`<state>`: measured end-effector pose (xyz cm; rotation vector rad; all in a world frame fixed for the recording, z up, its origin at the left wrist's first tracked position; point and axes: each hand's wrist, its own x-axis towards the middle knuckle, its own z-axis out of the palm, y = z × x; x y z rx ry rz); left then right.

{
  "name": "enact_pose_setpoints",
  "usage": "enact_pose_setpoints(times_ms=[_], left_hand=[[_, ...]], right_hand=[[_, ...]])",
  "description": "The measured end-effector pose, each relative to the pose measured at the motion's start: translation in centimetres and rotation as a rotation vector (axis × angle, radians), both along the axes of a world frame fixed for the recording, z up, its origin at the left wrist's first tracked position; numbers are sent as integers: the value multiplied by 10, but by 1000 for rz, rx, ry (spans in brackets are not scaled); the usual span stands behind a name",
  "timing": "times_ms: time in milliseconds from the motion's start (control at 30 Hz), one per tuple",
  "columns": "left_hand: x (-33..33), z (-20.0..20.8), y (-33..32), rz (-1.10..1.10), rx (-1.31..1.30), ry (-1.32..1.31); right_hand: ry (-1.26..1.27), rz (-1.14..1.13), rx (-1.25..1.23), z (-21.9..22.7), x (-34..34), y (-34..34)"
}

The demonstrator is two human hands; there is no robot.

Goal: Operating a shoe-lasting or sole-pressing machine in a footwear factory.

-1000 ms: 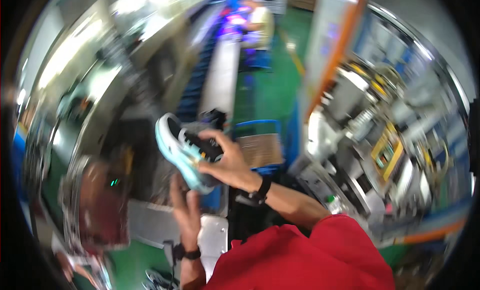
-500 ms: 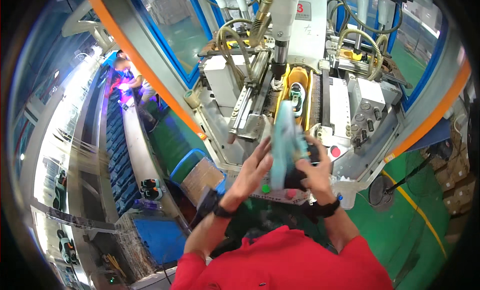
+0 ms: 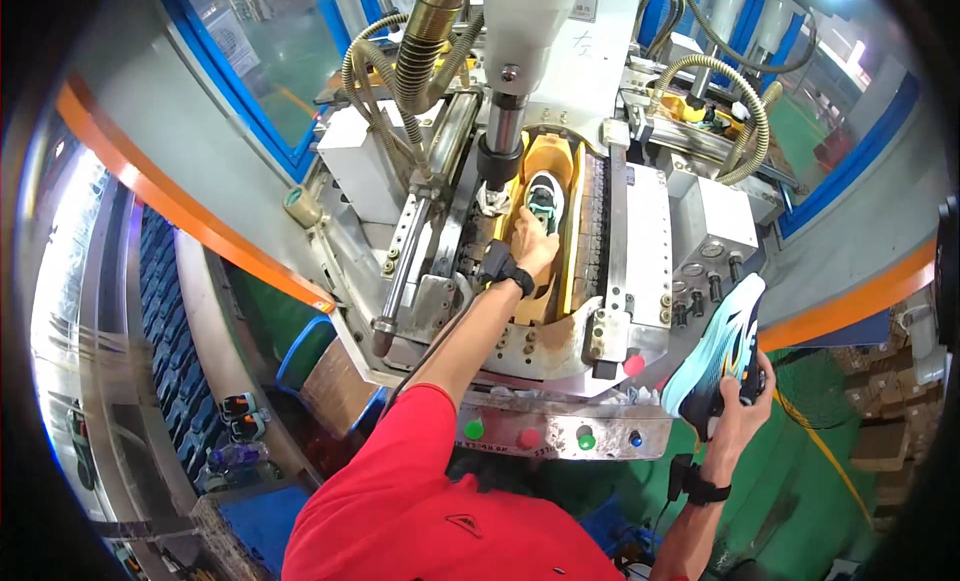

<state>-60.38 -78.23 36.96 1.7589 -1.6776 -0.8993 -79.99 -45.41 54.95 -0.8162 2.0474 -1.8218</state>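
My left hand (image 3: 535, 246) reaches into the press, its fingers closed on the near end of a black, white and mint-green shoe (image 3: 545, 199). That shoe lies in a long yellow-sided cradle (image 3: 567, 266); part of it is hidden behind my fingers. Off to the right, clear of the machine's front, my right hand (image 3: 742, 406) grips a second shoe (image 3: 722, 346) by its dark upper. Its pale blue sole faces left and is tilted upright, toe end up.
A press cylinder (image 3: 505, 121) hangs just left of the cradle. Along the machine's front edge runs a panel with coloured buttons (image 3: 530, 438). Hoses, gauges and an orange-edged frame (image 3: 190, 231) surround it. Further left is a conveyor (image 3: 175, 311) with shoes.
Both hands were around the pale blue-soled shoe. My left hand has left it and moved forward to the shoe in the press; my right has carried it to the right. The view has come closer.
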Motion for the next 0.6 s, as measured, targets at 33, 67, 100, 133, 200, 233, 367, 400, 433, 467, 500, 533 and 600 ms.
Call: enact_pose_setpoints(times_ms=[33, 67, 100, 133, 200, 233, 367, 400, 433, 467, 500, 533, 600], left_hand=[[-2, 17, 5, 13, 39, -6], [3, 22, 4, 14, 73, 28], [18, 26, 5, 32, 105, 59], [36, 2, 5, 102, 2, 336], [57, 57, 46, 40, 422, 790], [76, 58, 63, 8, 576, 977], [145, 150, 188, 14, 656, 1257], [166, 151, 214, 31, 615, 1219], [188, 150, 240, 57, 566, 1183], [210, 149, 266, 108, 487, 1189], [230, 150, 289, 143, 413, 1193], [249, 157, 310, 191, 356, 1163], [284, 159, 356, 353, 221, 1061]], right_hand=[[35, -14, 30, -5, -5, -6], [51, 11, 43, -6, -10, -24], [124, 97, 27, 0, -12, -47], [240, 177, -1, 2, -15, -75], [257, 269, 100, 17, -24, -131], [301, 312, 201, 16, -25, -165], [363, 705, 580, -1, 13, -287], [415, 667, 625, -27, 25, -311], [487, 599, 649, -51, 46, -332], [497, 662, 732, -56, 74, -346], [622, 569, 700, -72, 93, -351], [682, 516, 690, -90, 107, -357], [759, 445, 633, -130, 140, -366]])
